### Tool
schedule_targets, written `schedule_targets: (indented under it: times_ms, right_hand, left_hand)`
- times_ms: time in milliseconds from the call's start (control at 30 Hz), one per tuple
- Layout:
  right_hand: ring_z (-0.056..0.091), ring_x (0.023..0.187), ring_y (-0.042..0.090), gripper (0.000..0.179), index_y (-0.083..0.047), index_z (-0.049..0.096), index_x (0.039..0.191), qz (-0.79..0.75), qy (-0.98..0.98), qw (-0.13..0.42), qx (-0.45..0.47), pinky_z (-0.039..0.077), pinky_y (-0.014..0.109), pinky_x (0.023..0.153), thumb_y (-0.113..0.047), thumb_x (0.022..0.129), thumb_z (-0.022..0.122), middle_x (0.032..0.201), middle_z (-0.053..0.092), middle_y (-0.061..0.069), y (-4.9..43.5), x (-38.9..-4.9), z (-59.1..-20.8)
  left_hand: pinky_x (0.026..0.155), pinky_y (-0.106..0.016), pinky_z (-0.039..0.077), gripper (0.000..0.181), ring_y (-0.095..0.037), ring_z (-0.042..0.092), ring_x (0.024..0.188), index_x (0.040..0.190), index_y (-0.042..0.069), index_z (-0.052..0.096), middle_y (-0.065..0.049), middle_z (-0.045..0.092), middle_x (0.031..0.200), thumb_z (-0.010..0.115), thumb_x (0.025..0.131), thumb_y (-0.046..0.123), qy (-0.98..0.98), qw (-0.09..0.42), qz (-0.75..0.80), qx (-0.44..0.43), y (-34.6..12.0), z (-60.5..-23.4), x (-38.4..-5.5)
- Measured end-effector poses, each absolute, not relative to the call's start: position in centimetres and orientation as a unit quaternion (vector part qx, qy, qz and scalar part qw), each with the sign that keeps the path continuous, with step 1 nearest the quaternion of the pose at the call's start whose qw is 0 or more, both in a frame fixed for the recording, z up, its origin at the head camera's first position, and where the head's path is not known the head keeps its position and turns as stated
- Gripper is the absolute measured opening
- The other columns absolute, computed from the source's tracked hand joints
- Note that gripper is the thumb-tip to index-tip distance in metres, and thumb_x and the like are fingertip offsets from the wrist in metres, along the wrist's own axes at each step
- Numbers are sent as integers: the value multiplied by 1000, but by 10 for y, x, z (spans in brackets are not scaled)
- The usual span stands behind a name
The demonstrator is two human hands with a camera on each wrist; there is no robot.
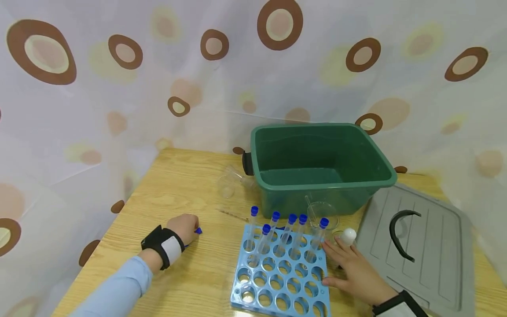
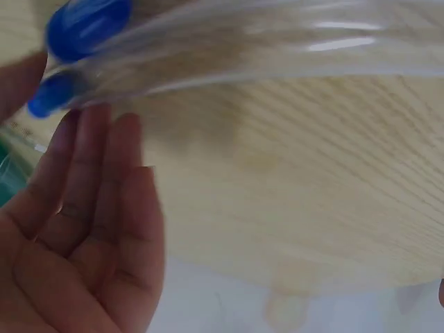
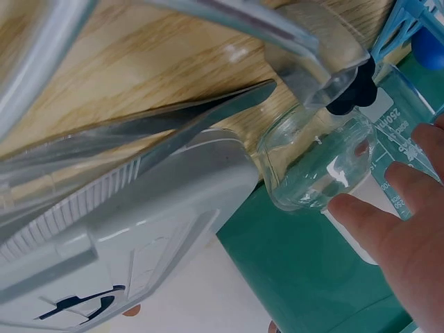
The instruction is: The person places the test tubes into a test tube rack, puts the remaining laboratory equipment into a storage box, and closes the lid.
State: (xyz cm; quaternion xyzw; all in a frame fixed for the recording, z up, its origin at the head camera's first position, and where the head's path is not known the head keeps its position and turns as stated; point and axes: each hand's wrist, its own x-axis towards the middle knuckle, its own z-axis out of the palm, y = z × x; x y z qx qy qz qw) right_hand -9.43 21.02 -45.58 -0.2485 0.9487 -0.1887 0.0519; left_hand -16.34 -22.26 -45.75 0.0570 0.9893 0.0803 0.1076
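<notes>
In the head view my left hand [image 1: 184, 226] is low over the left of the table, knuckles up and fingers curled. Blue-capped test tubes lie at it; the left wrist view shows a small blue cap [image 2: 52, 95] between thumb and fingertips, beside a larger blue cap [image 2: 89, 26]. Clear tube walls stretch right from them. My right hand [image 1: 354, 270] has its fingers spread at the right edge of the light blue rack [image 1: 260, 304]. Several blue-capped test tubes [image 1: 291, 226] stand in its back rows. In the right wrist view, fingertips overlap a clear glass bottle [image 3: 284, 159] and a graduated beaker [image 3: 409, 94].
A deep green bin [image 1: 317, 187] stands behind the rack. The grey lid [image 1: 443, 259] with a black handle lies at right. Clear glassware [image 1: 227, 189] and a thin rod [image 1: 233, 215] lie left of the bin. A white rounded cap [image 1: 348, 236] stands near my right hand; metal tweezers [image 3: 208, 114] are by the lid.
</notes>
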Motion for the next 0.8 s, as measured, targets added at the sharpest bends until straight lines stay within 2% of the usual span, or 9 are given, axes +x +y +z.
schedule_targets:
  times_ms: [100, 433, 667, 800]
  right_hand:
    - [33, 131, 47, 80, -7, 45, 139, -196, 948, 52, -247, 24, 68, 99, -51, 76, 67, 141, 46, 16, 208, -95, -457]
    - [32, 131, 47, 82, -7, 45, 139, -193, 949, 53, -243, 24, 68, 99, -54, 75, 66, 142, 45, 16, 208, -95, -455]
    - [32, 132, 47, 82, -8, 45, 139, -193, 950, 56, -240, 23, 68, 100, -55, 75, 66, 142, 45, 16, 208, -94, -457]
    - [32, 131, 47, 82, -7, 45, 139, -193, 950, 56, -239, 23, 68, 99, -55, 74, 66, 142, 46, 16, 207, -94, -456]
  left_hand:
    - [62, -35, 52, 7, -22, 65, 74, 86, 7, 68, -8, 70, 85, 70, 82, 12, 990, 88, 83, 75, -225, -459, -164]
    - [64, -33, 54, 20, -27, 65, 77, 105, -2, 62, -16, 65, 90, 64, 87, 7, 984, -69, 138, 94, -220, -414, -174]
    - [70, -39, 54, 28, -30, 64, 86, 117, -1, 57, -19, 63, 98, 60, 91, 10, 958, -169, 195, 124, -215, -380, -172]
    - [71, -39, 54, 28, -29, 64, 86, 116, 0, 58, -18, 63, 99, 61, 90, 9, 943, -212, 216, 142, -211, -366, -170]
